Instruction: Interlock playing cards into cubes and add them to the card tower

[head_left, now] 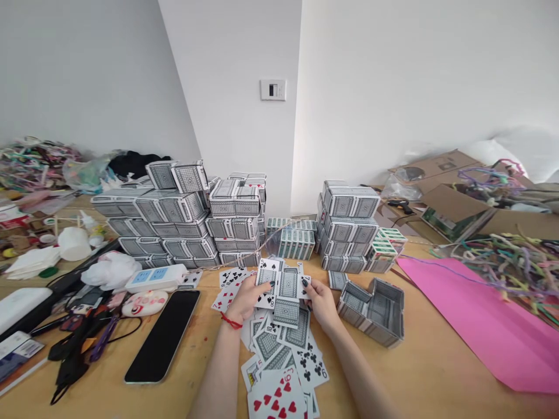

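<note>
Between my two hands is a cluster of playing cards (pixel 287 283), some face down and some face up. My left hand (pixel 250 298), with a red string on its wrist, grips the cluster's left side, thumb on top. On the other side my right hand (pixel 321 301) pinches the edge of a card. Under and in front of them lies a loose spread of playing cards (pixel 276 349), with a nine of hearts (pixel 278 396) nearest me. Right of my right hand stands an open-topped box made of cards (pixel 390 314). How the held cards join is hard to make out.
Stacks of card-covered blocks (pixel 183 209) and another stack (pixel 350 227) stand at the back. Green card packs (pixel 297 241) sit between them. A phone (pixel 163 337), power strip (pixel 156 278) and glue gun (pixel 74 352) lie left. Pink paper (pixel 484 331) covers the right.
</note>
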A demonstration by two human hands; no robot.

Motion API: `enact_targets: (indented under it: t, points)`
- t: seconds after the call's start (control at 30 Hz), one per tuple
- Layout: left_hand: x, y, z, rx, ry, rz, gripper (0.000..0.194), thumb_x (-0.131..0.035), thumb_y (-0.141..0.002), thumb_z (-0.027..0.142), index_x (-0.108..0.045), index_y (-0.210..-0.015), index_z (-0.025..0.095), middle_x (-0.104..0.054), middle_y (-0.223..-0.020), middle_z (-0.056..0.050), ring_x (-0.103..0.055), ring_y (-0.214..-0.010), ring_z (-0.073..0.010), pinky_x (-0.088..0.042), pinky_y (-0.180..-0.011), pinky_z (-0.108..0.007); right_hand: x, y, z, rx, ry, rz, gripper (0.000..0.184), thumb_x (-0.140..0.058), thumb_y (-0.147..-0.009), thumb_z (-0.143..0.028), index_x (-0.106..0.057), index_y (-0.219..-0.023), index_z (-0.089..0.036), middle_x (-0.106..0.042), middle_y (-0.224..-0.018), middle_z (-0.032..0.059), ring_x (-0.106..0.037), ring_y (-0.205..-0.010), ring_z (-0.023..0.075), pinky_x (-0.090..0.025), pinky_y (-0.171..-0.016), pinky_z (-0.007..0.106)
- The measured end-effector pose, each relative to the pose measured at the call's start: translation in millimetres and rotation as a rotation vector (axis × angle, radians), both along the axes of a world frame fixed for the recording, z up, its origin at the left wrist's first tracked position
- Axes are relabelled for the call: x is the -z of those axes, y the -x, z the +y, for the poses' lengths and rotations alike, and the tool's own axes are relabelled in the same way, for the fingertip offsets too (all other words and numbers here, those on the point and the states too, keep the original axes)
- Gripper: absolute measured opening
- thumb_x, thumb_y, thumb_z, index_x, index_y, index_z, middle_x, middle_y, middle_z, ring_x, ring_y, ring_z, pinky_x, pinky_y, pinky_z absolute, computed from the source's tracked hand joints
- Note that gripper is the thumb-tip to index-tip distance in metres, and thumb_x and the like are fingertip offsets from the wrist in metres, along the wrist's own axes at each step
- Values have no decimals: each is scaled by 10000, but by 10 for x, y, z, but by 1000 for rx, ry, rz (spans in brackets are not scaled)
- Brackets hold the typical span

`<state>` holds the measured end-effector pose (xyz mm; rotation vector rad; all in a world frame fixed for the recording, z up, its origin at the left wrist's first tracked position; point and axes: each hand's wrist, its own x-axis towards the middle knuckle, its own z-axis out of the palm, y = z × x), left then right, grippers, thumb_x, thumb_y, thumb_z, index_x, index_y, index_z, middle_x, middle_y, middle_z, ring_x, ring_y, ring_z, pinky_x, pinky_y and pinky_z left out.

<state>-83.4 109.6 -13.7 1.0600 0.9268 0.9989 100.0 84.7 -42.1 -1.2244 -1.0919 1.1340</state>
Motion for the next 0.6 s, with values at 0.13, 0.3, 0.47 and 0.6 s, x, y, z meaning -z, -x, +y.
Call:
enact_targets:
  t: [0.13,0.3,0.47,0.6]
  points:
    - [-8,3,-3,-12,44,-25,287,-682,-605,252,-660,-868,141,-692,-824,-79,-624,-813,-244,-482,-665,-307,-47,-20,-8,69,-12,26,410,-552,-652,-562,-433,-529,-190,-380,-448,-51,-339,-420,91,-276,-407,214]
    - [24,43,8,-57,61,-54,289,-685,-595,250,-662,-868,158,-692,-856,-69,-623,-835,-234,-485,-700,-316,-63,-35,-6,103,-26,20,366,-548,-648,-521,-421,-526,-200,-383,-473,-50,-331,-447,100,-282,-439,221]
    - [73,111,35,-78,43,-48,262,-686,-590,233,-670,-837,149,-694,-834,-73,-620,-847,-241,-478,-713,-309,2,-54,17,108,-37,32,316,-541,-673,-475,-456,-563,-191,-384,-496,-50,-328,-466,103,-262,-452,220]
    - [89,163,49,-87,44,-27,255,-683,-591,232,-673,-839,175,-698,-837,-61,-616,-871,-245,-470,-731,-307,14,-60,11,102,-33,48,299,-538,-693,-447,-442,-565,-194,-388,-509,-48,-322,-473,101,-247,-452,217]
